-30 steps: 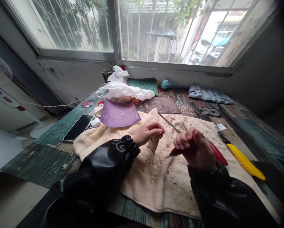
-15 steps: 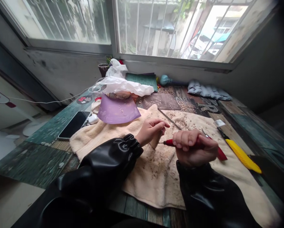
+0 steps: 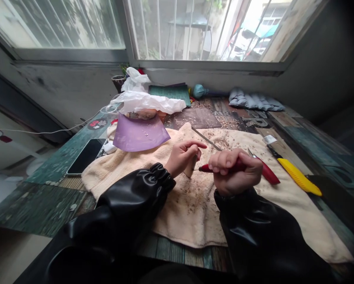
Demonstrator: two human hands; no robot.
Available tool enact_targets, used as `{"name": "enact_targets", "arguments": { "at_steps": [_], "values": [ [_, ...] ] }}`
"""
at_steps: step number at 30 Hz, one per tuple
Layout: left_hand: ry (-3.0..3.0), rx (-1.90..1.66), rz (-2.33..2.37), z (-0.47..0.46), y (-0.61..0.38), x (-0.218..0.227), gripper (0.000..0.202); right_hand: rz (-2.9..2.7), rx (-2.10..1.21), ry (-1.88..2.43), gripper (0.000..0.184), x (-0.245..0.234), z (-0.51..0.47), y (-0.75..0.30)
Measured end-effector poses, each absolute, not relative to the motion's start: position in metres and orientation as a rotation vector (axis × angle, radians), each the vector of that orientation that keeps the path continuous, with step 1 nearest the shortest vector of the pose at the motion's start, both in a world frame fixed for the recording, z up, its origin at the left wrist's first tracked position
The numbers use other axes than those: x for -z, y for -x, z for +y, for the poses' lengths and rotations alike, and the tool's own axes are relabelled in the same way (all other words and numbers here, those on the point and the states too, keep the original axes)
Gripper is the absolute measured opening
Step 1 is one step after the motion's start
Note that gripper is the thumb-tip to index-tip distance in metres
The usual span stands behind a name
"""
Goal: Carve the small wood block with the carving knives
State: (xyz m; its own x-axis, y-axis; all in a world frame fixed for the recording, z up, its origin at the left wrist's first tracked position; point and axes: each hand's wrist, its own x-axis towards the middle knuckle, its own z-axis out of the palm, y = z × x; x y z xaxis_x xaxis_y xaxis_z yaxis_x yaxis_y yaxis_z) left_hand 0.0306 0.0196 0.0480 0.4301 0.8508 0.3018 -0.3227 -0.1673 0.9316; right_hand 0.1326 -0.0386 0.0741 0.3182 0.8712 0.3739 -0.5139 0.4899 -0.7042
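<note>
Nearest, over the beige towel (image 3: 194,213) on the desk (image 3: 32,197), the right hand (image 3: 234,171) has its fingers closed around a red-handled knife (image 3: 224,167), the tip touching a small pale wooden piece (image 3: 191,165) that the left hand (image 3: 181,157) pinches between thumb and fingers. Just right of them on the towel lie a second red knife (image 3: 267,173) and a yellow cutter (image 3: 299,181). Farther away, a purple sheet (image 3: 138,136) and a phone (image 3: 86,156) lie to the left, with a white plastic bag (image 3: 149,103) behind.
</note>
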Motion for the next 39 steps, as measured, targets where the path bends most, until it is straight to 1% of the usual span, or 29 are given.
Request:
{"name": "enact_targets", "arguments": {
  "at_steps": [4, 11, 17, 28, 39],
  "values": [
    [-1.389, -1.127, 0.525, 0.019, -0.031, -0.048, 0.02, -0.832, -0.862, 0.573, 0.032, -0.074, -0.036, -0.128],
    [-1.435, -1.155, 0.523, 0.019, -0.031, -0.047, 0.019, -0.817, -0.79, 0.574, 0.033, -0.074, -0.033, -0.121],
    [-1.454, -1.176, 0.56, 0.018, -0.031, -0.049, 0.019, -0.829, -0.725, 0.681, 0.033, -0.074, -0.033, -0.118],
    [-1.46, -1.183, 0.587, 0.018, -0.032, -0.045, 0.019, -0.84, -0.808, 0.722, 0.034, -0.076, -0.026, -0.121],
    [-1.566, -1.234, 0.709, 0.019, -0.031, -0.047, 0.019, -0.879, -0.738, 0.764, 0.035, -0.076, -0.028, -0.114]
  ]
}}
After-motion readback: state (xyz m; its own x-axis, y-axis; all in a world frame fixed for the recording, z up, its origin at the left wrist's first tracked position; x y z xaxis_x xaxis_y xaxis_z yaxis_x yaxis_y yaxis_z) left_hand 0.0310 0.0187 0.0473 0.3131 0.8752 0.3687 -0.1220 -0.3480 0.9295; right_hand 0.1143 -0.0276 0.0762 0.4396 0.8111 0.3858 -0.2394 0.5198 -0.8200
